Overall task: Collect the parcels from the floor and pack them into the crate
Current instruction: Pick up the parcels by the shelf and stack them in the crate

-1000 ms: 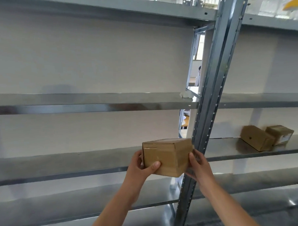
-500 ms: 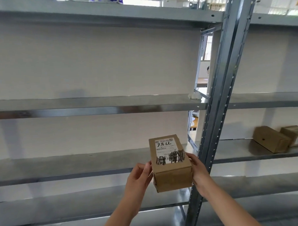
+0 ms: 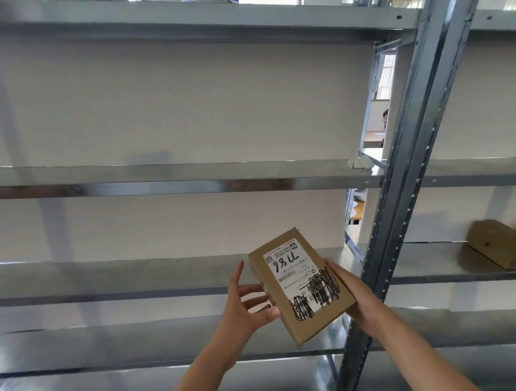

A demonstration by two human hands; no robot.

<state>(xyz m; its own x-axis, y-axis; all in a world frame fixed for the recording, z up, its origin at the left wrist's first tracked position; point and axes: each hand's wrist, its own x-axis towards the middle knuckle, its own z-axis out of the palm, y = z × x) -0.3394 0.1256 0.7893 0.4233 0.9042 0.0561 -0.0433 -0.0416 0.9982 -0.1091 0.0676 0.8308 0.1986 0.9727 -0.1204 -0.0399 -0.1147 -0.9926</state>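
Parcel (image 3: 302,285) at lower centre of frame, tilted, label toward me. Right hand (image 3: 356,297) grasps its right edge; left hand (image 3: 249,302) is released, thumb touching the left edge. I judge it light, stiff cardboard: hold the long edges.

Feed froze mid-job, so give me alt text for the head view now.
A flat brown cardboard parcel with a white shipping label, tilted, is gripped along its right side by the right hand while the left hand touches its left edge with the thumb, fingers spread. Behind stands grey metal shelving; another brown cardboard box lies on a shelf at far right.
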